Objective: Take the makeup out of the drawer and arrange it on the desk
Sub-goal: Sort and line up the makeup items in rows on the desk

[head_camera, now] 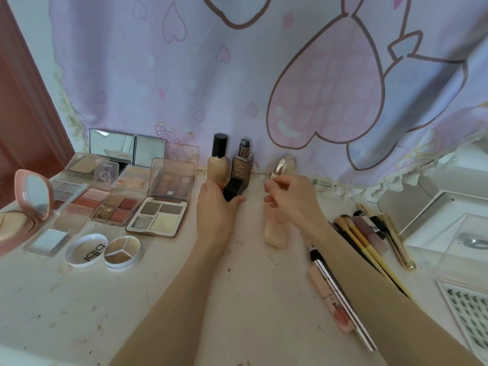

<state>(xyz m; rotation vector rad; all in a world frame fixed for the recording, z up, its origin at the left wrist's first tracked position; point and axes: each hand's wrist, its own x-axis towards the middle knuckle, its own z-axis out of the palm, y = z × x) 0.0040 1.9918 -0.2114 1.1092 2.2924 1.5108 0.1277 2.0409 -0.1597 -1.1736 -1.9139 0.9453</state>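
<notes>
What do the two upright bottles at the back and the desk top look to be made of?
Pale bottle: probably glass, its beige fill showing through; glossy black cap, likely plastic. Dark bottle: smoky see-through body, glass or plastic, cannot tell. Desk: matt pale surface, speckled and scuffed, possibly painted board.

The left hand (216, 207) covers the lower part of the black cap (233, 190), and the cap hides the foot of the dark bottle (242, 165) behind it. The fingers of the right hand (287, 198) hide the body of the gold-topped bottle (284, 163); whether they grip it, I cannot tell. The right forearm lies over the ends of the brushes (369, 249). The pink compact (23, 215) and the lash tray (467, 310) are cut by the edges. The print on the round lid (85, 250) is too blurred to read.
</notes>
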